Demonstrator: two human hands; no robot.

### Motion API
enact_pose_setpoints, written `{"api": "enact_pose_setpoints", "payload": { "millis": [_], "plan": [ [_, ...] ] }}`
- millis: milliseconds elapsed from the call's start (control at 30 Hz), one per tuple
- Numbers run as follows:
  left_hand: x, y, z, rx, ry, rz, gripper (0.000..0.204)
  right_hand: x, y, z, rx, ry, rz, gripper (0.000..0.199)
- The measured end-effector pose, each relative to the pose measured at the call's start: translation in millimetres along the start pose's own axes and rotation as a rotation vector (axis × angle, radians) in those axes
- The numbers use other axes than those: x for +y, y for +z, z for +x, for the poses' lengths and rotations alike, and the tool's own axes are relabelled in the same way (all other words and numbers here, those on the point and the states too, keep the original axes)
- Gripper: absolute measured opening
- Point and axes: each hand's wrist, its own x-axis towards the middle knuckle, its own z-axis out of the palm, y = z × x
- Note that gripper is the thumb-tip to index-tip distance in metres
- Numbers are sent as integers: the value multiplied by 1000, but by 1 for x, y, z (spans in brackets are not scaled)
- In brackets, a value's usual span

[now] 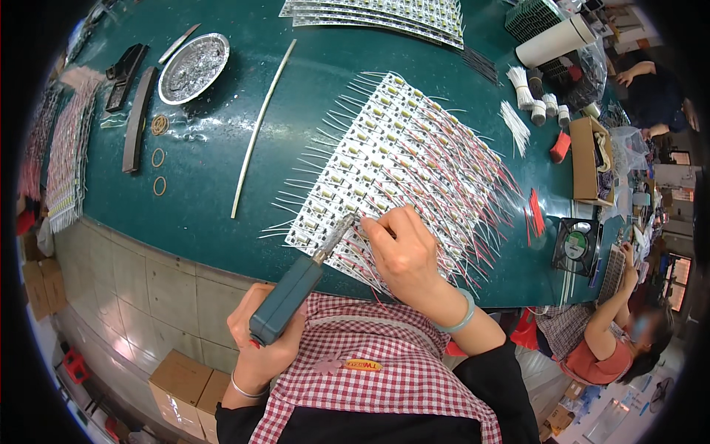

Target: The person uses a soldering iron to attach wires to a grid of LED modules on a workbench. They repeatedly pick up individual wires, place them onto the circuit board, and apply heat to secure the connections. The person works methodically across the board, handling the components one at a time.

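My left hand (255, 325) is wrapped round a soldering iron (285, 296) with a thick green handle. Its metal tip reaches up to a white circuit-board panel (347, 166) lying at a slant on the table. My right hand (407, 248) is pinched over the panel beside that tip, its fingers closed on a thin wire, mostly hidden by the fingertips. Rows of small yellowish parts cover the panel. White wires (314, 159) stick out along its left edge, while red and white wires (473, 192) spread thickly over its right side.
On the green table (214, 155) are a metal bowl of silvery scraps (194, 68), rubber bands (159, 159), a long pale stick (262, 129), stacked panels (377, 21), wire bundles (520, 87), red wires (535, 213) and a small fan (575, 246). A co-worker (606, 333) sits at the right.
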Motion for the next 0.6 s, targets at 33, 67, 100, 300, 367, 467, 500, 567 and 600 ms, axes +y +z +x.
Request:
{"api": "enact_pose_setpoints", "payload": {
  "millis": [33, 67, 100, 300, 367, 467, 500, 567, 600],
  "plan": [
    [0, 0, -1, 8, -8, -5, 14, 0, 0, 0, 2, -1, 0, 27],
    [0, 0, -2, 16, -16, -11, 15, 0, 0, 0, 3, -3, 0, 27],
    [0, 0, -3, 23, -24, -17, 15, 0, 0, 0, 4, -4, -1, 27],
    [-2, -4, -9, 54, -10, -24, 18, 0, 2, -1, 14, 4, -7, 27],
    [-4, -5, -10, 41, -1, -23, 20, 0, 2, -1, 15, 7, -12, 27],
    [-5, -6, -12, 27, -9, -20, 21, 0, 2, 0, 31, 8, 5, 25],
    [-5, -7, -14, 23, -16, -18, 21, 0, 3, 0, 38, 7, 16, 25],
    [-5, -8, -15, 31, -22, -25, 21, -4, -4, 3, 60, -8, 19, 22],
    [-5, -8, -16, 36, -29, -27, 21, -7, -7, 4, 69, -16, 23, 21]
  ]
}}
